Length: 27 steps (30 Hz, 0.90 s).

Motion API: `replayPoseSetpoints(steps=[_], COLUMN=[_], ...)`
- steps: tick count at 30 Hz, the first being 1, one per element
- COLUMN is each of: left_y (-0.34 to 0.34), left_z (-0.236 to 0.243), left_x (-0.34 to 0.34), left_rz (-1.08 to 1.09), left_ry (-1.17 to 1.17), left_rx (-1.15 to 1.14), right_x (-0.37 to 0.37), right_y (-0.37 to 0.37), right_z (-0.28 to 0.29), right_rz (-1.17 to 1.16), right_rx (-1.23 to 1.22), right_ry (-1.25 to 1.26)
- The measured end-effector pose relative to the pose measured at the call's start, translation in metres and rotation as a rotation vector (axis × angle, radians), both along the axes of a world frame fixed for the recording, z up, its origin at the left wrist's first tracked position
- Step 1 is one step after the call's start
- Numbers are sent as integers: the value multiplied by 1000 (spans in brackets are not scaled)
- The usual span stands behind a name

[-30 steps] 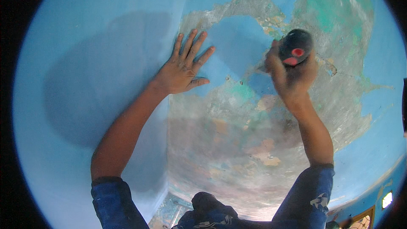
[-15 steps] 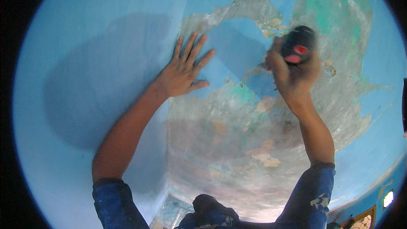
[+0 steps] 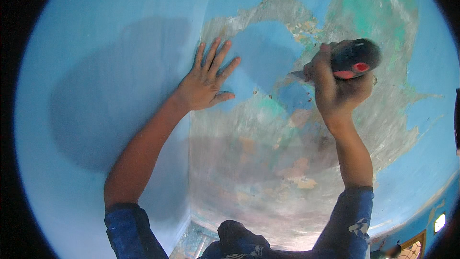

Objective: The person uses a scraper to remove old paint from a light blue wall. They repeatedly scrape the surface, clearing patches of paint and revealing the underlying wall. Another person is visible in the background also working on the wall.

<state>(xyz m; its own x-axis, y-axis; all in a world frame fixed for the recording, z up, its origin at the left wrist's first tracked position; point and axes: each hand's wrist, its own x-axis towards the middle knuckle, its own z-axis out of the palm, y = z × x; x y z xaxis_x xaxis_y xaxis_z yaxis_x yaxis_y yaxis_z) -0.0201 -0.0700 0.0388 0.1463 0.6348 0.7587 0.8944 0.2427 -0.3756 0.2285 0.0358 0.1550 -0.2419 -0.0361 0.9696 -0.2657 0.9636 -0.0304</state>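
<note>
Black with red patches, the handle (image 3: 355, 58) of a scraping tool is wrapped in the right hand (image 3: 338, 91), in front of the peeling wall. A narrow grey blade (image 3: 298, 74) pokes out past the fingers toward a remaining patch of blue paint (image 3: 266, 43); whether its tip touches is unclear. The left hand (image 3: 203, 84) lies spread, palm to the wall, beside that patch and near the corner. Bare grey plaster (image 3: 378, 115) with green stains surrounds the tool; a shadow falls across the blue adjoining wall (image 3: 62, 182).
</note>
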Motion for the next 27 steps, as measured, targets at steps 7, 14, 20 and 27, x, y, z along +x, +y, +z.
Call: replayPoseSetpoints(steps=[7,14,20,27], left_y=[0,-3,-4,-3], left_z=[8,2,2,-2], left_x=[-4,3,0,7], left_rz=[11,16,19,32], left_ry=[39,29,30,18], left_rx=[27,23,22,26], right_x=[-7,5,4,9], right_y=[9,-2,0,7], right_z=[7,6,4,-2], right_rz=[-114,97,-84,105], right_rx=[6,-68,71,39], right_ry=[-62,4,-37,-42])
